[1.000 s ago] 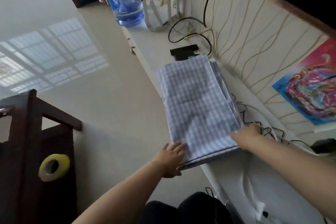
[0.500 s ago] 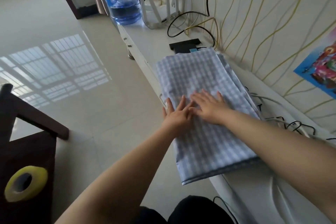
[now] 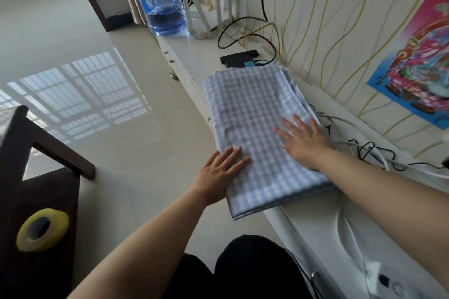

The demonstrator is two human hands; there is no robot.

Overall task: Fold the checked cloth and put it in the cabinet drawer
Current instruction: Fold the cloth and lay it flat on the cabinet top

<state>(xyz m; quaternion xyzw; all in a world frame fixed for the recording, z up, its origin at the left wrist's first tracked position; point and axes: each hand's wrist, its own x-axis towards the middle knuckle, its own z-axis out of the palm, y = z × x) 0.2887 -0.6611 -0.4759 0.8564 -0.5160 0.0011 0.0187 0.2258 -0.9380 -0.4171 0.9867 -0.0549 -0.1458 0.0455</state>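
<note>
Lying folded into a long layered rectangle, the checked cloth covers the top of a low white cabinet that runs along the wall, its near left corner hanging slightly past the cabinet's front edge. The left hand rests flat with fingers straight on the cloth's near left edge, partly off the cabinet side, and the right hand presses palm-down with fingers spread on the cloth's right side; neither grips anything. Behind the cloth sits a small black box, and farther back a white router with upright antennas stands beside a large blue water bottle. Black and white cables trail along the cabinet top to the right of the cloth, near the wall. The wall carries cream wallpaper with wavy yellow lines and a bright poster. Pale glossy floor tiles reflect a barred window. At the lower left a dark wooden piece of furniture holds a roll of yellow tape.
</note>
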